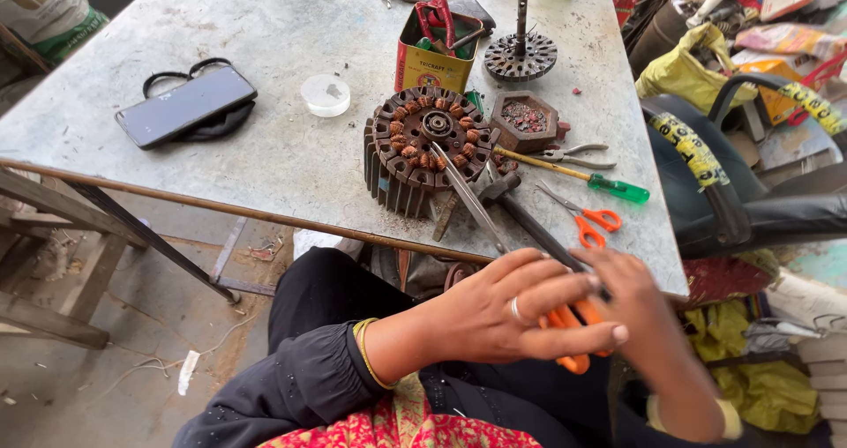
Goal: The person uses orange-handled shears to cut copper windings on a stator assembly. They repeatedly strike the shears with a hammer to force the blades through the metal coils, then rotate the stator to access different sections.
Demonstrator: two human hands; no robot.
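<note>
Both hands met low in the frame, just off the near edge of the grey metal table (265,51), above the person's lap.

The left hand (503,311), ring on one finger and bangle at the wrist, lay across the front with fingers stretched out flat and together, covering the orange-handled tool (572,320). Only bits of orange handle showed between and below the fingers. Whether the left hand gripped the handles or merely rested over them could not be told.

The right hand (640,316) sat just behind and to the right, touching the left hand's fingertips. Its fingers were curled in around the same tool near the point where a dark metal shaft (538,232) left the hands. That shaft ran up and left onto the table toward the stator.

The wound stator (430,144), a dark finned ring with copper coils, stood at the table's near edge, well apart from the hands. A long pair of steel tweezers (468,197) leaned across it.

To the right lay a second pair of orange scissors (587,214), a green-handled screwdriver (573,173), and pliers (578,155). Behind them were a small wooden tray of bits (525,117), a rotor with its spindle (520,51), and a yellow tin (437,51) holding red-handled tools. A phone (185,104) on a dark pouch and a clear round lid (325,93) lay to the left.
</note>
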